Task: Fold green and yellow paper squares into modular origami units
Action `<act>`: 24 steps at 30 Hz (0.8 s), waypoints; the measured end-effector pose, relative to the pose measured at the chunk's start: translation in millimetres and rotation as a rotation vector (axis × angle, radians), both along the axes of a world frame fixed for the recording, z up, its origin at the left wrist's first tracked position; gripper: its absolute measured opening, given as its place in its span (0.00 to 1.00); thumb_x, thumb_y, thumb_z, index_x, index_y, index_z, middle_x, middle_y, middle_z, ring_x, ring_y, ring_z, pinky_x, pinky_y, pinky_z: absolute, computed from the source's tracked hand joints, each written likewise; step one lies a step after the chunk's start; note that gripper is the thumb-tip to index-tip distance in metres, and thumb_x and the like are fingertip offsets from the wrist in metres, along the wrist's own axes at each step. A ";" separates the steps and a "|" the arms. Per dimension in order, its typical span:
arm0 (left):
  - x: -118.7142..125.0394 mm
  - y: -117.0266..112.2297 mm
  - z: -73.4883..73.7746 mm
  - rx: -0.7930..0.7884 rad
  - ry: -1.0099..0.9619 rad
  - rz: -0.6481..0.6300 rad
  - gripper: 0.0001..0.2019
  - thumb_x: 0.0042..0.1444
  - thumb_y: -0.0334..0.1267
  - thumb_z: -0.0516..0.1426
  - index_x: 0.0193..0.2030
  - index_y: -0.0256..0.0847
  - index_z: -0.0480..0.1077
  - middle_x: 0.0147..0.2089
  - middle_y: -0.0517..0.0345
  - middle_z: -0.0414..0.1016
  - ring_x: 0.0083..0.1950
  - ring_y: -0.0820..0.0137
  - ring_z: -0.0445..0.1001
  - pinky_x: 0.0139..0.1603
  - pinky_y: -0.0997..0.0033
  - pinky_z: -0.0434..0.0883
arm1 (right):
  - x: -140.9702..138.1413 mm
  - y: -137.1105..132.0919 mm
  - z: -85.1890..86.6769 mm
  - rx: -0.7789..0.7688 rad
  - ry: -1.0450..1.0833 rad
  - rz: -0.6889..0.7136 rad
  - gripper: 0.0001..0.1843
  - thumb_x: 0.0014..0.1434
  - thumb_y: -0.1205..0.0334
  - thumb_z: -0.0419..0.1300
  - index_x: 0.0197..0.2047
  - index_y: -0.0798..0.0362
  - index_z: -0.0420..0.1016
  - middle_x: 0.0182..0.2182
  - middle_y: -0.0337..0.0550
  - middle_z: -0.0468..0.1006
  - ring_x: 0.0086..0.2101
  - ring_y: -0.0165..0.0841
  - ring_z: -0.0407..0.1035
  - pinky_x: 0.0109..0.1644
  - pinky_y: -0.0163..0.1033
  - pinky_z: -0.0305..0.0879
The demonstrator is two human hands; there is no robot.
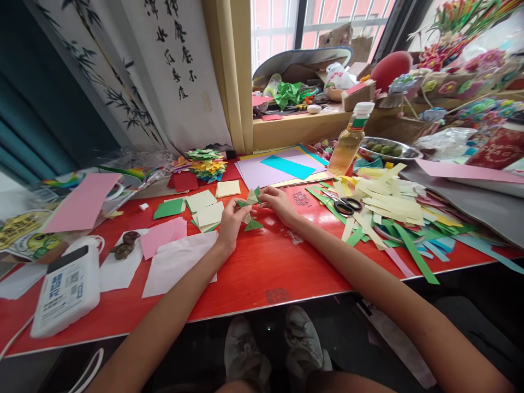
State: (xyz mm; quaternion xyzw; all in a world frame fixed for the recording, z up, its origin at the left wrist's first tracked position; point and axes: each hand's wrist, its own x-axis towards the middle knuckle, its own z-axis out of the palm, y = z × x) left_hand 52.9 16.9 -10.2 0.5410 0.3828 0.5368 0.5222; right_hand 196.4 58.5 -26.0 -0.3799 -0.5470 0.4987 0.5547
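Note:
Both my hands meet above the red table (262, 273) on a folded paper piece (251, 206) made of green and pale yellow points. My left hand (231, 221) pinches its left side, fingers closed. My right hand (278, 203) grips its right side, fingers closed too. Just left of the hands lies a loose pile of pale yellow paper squares (207, 210) with a green square (168, 208) beside it.
Scissors (346, 206) lie right of my hands among yellow and green paper strips (393, 210). A plastic bottle (351, 139) stands behind them. Pink and white sheets (172, 254) and a white wipes pack (67, 289) lie left. Coloured sheets (282, 166) lie under the cluttered windowsill (311, 125).

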 end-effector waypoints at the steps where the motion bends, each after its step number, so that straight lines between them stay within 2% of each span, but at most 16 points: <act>1: -1.3 2.1 -0.9 0.007 0.004 0.011 0.08 0.47 0.36 0.56 0.34 0.39 0.62 0.30 0.60 0.71 0.31 0.74 0.72 0.32 0.76 0.67 | 1.1 0.2 0.1 -0.002 -0.004 -0.016 0.06 0.44 0.61 0.55 0.26 0.55 0.63 0.27 0.35 0.67 0.25 0.24 0.62 0.34 0.33 0.62; 6: -4.4 8.0 -4.9 0.039 0.024 0.044 0.10 0.47 0.36 0.57 0.35 0.37 0.62 0.34 0.58 0.71 0.33 0.73 0.72 0.35 0.74 0.68 | 6.9 -2.5 0.9 0.016 -0.030 -0.043 0.06 0.44 0.62 0.56 0.25 0.56 0.64 0.22 0.33 0.65 0.23 0.23 0.58 0.30 0.31 0.58; 10: -5.6 8.9 -7.3 0.026 0.028 0.016 0.11 0.46 0.37 0.57 0.37 0.38 0.62 0.36 0.57 0.71 0.33 0.73 0.72 0.34 0.74 0.68 | 8.3 -7.6 4.1 0.092 -0.187 0.045 0.06 0.46 0.62 0.55 0.29 0.56 0.66 0.26 0.36 0.68 0.24 0.24 0.60 0.31 0.32 0.59; 14: -6.8 9.7 -7.8 0.025 0.032 0.067 0.11 0.46 0.37 0.57 0.36 0.39 0.62 0.33 0.59 0.70 0.32 0.74 0.71 0.32 0.75 0.68 | 10.4 -8.5 5.9 0.170 -0.371 0.128 0.06 0.46 0.65 0.55 0.30 0.56 0.67 0.29 0.38 0.70 0.26 0.25 0.63 0.33 0.32 0.60; 20: -6.8 11.0 -5.4 0.039 0.115 0.062 0.11 0.45 0.38 0.58 0.35 0.38 0.63 0.32 0.61 0.68 0.30 0.76 0.68 0.29 0.78 0.67 | 15.4 -11.2 14.6 0.218 -0.451 0.238 0.06 0.46 0.68 0.53 0.31 0.56 0.66 0.24 0.36 0.67 0.26 0.25 0.61 0.30 0.31 0.57; 24: -6.1 7.5 0.1 0.047 0.120 0.016 0.11 0.46 0.39 0.57 0.35 0.38 0.63 0.32 0.61 0.67 0.29 0.76 0.67 0.29 0.76 0.68 | 19.2 -15.6 23.4 0.262 -0.488 0.234 0.07 0.45 0.69 0.52 0.31 0.56 0.66 0.27 0.37 0.68 0.28 0.26 0.62 0.32 0.31 0.57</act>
